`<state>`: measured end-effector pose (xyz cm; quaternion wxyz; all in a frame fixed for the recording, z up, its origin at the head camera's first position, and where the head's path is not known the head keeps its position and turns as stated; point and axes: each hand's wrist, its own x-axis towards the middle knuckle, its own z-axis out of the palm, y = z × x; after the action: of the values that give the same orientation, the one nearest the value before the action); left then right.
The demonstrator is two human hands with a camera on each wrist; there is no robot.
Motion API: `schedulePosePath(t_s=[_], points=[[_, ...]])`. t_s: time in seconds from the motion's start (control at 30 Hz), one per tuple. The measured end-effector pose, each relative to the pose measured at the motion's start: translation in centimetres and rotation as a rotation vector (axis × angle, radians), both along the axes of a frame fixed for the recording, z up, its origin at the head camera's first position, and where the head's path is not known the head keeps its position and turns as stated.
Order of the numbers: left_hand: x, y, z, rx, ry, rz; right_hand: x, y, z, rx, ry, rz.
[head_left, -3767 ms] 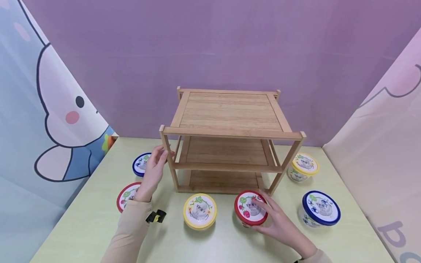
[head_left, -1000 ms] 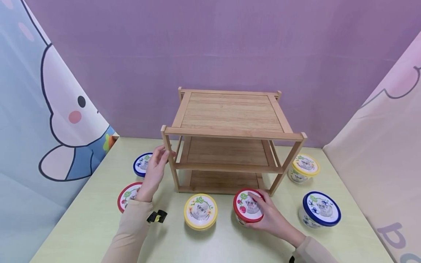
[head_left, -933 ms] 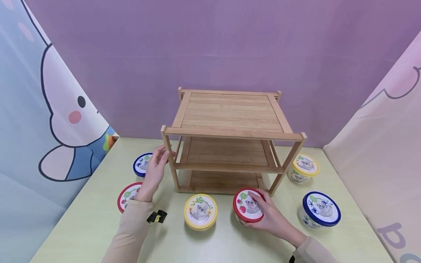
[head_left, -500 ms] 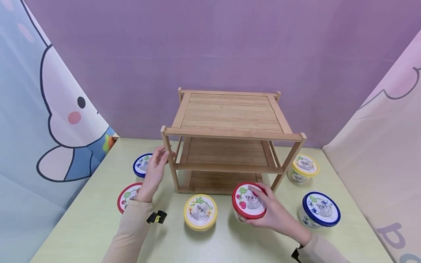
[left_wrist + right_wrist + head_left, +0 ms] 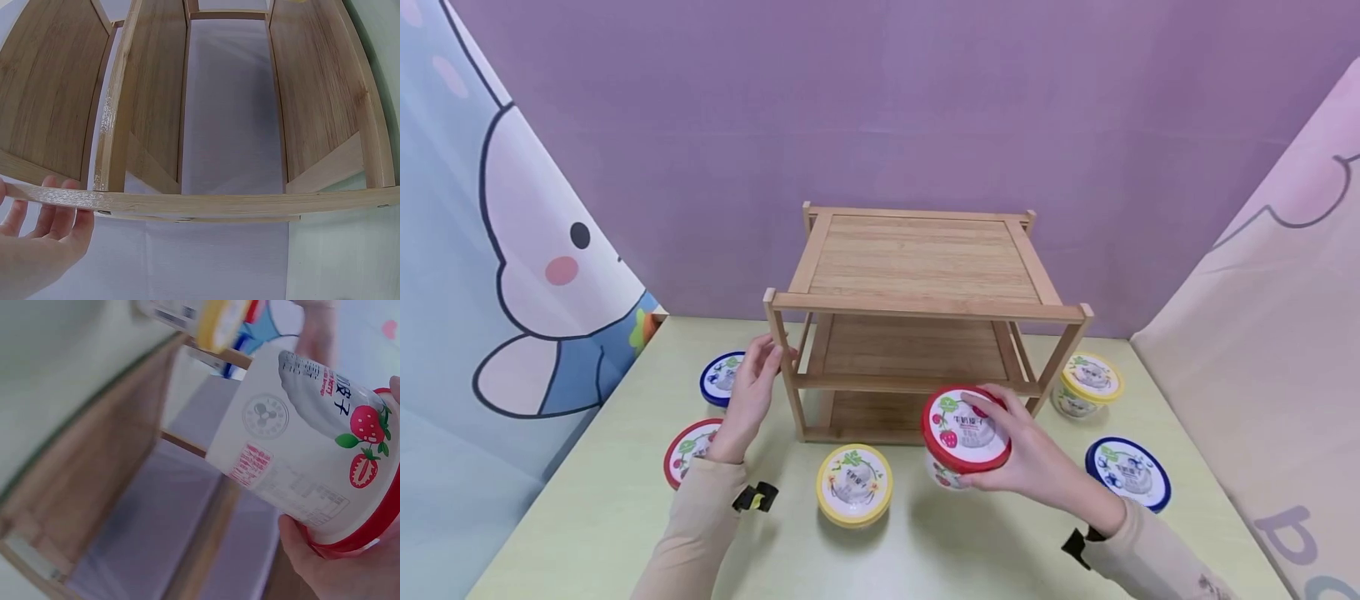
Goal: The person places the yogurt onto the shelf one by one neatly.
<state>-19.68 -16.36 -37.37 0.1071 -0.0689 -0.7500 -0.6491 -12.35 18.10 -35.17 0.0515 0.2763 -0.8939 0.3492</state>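
Note:
My right hand [image 5: 1037, 462] grips a red-lidded tub [image 5: 955, 433] by its lid rim and side, raised off the table before the lower tiers of a wooden rack [image 5: 917, 258]. Strawberries and a round grey emblem show on the white wall of this tub [image 5: 287, 444] in the right wrist view. With my left hand [image 5: 751, 400] I hold the rack's front left post [image 5: 219, 203]; the fingers go behind it and their tips show past its far side in the left wrist view. The rack has three flat tiers with nothing on the top one.
A yellow-lidded tub [image 5: 853, 483] stands in front of the rack. On the left are a blue-lidded tub [image 5: 718, 379] and another red-lidded tub [image 5: 685, 450], partly behind my arm. To the right stand a yellow-lidded tub [image 5: 1092, 377] and a blue-lidded tub [image 5: 1127, 471].
My right hand closed on the red-lidded tub and lifted it off the table, up and toward the rack. My left hand stays on the post.

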Motion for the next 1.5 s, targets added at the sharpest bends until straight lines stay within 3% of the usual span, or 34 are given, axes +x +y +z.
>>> schedulePosePath(t_s=[0.3,0.6,1.27,1.5], points=[[0.0,0.0,0.0,-0.005,0.016,-0.003,-1.1,-1.3,3.8,-0.035,0.010,0.074],[0.0,0.0,0.0,0.000,0.036,-0.007,-2.3,-2.9,6.0,-0.020,0.067,0.115],[0.0,0.0,0.0,-0.006,0.030,-0.020,-3.5,-5.7,11.9,-0.028,0.023,0.179],[0.0,-0.1,0.0,0.001,0.018,-0.025,-4.7,-7.1,14.0,-0.033,-0.021,0.179]])
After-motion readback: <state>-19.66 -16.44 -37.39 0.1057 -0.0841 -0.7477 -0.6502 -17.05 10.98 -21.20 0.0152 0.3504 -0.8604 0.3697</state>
